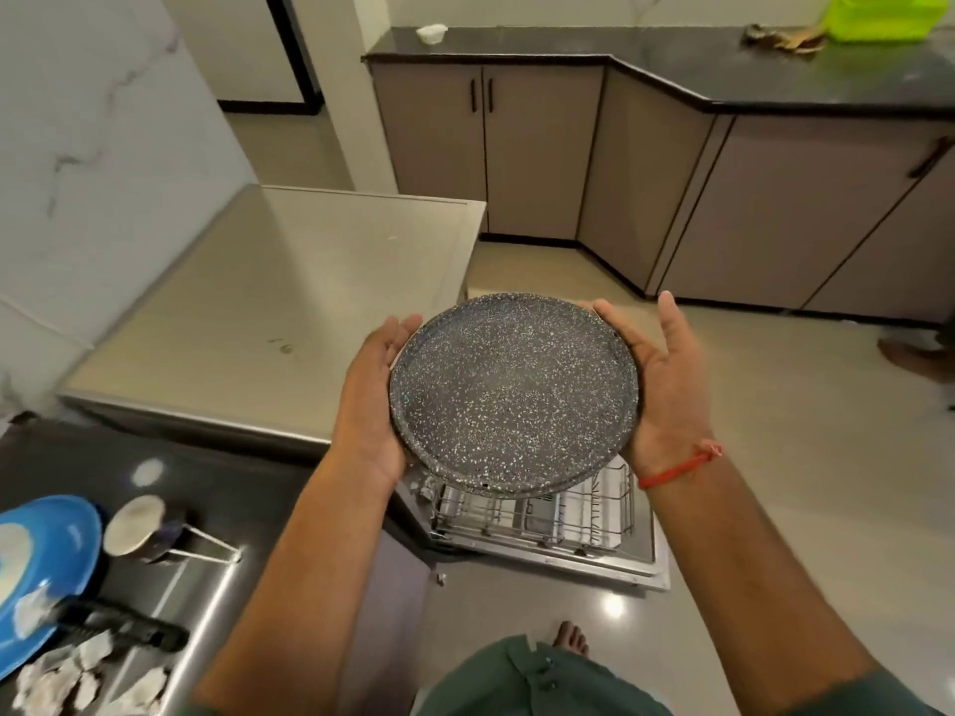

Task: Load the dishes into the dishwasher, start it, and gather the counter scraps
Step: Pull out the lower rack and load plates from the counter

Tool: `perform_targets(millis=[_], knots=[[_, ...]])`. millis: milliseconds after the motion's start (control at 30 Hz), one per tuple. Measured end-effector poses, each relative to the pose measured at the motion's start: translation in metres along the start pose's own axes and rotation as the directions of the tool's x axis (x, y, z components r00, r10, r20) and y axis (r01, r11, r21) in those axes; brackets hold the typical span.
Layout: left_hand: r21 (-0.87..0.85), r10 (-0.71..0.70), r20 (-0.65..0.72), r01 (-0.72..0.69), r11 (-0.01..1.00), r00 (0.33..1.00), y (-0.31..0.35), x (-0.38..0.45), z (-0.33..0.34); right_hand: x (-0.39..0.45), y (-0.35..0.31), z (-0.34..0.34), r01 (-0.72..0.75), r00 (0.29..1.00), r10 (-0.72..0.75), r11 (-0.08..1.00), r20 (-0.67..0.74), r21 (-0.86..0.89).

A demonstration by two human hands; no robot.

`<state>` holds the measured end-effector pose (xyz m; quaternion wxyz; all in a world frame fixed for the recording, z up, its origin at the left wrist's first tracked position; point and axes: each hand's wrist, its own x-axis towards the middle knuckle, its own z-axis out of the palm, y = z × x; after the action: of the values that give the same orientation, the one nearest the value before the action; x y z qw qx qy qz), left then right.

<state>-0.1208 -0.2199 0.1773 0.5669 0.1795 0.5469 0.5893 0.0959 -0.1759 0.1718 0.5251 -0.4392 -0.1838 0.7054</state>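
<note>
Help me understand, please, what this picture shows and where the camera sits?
The camera is worn on a person's head and looks down at their own arms. The left hand and the right hand hold a round dark speckled plate by its edges, over the open dishwasher with its wire rack pulled out. On the counter at lower left lie a blue plate, a small pan and crumpled paper scraps.

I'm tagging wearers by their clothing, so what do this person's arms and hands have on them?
Both forearms are bare, with no gloves or rings visible. The right hand has a thin red thread bracelet knotted round its wrist. The left hand and its wrist wear nothing. Green sleeve edges show at the bottom of the frame.
</note>
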Motion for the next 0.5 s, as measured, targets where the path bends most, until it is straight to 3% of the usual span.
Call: perform_targets(millis=[167,500], knots=[[0.176,-0.091,0.035,0.083,0.981,0.995,-0.015,0.015,0.048,0.02,-0.034,-0.031,-0.012,1.0,0.012,1.0,-0.018,0.004],[0.247,-0.169,0.053,0.151,0.957,0.984,-0.035,0.055,0.1,0.06,-0.063,-0.07,-0.011,0.994,0.012,1.0,-0.108,0.012]])
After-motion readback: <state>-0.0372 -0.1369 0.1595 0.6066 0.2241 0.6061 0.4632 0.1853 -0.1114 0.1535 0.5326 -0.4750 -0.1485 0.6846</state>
